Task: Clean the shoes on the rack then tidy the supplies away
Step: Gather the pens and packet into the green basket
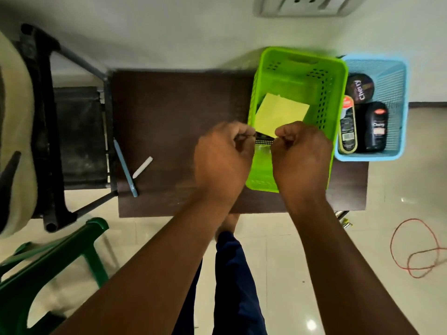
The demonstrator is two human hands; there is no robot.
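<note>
Both sets of curled fingers (244,139) pinch the near corners of a yellow cloth (281,114), the left hand (222,155) and right hand (300,153) held close together over the green basket (338,93) on the dark desk (169,117), the cloth's far end hanging inside it. It looks like the tidying step, so the next move calls for lowering and letting go so the cloth settles flat in the basket. Just beside it, the blue basket (396,93) holds 1 round tin (359,87) reading "cherry" and 2 bottles (362,126), other label text too blurred to read.
</note>
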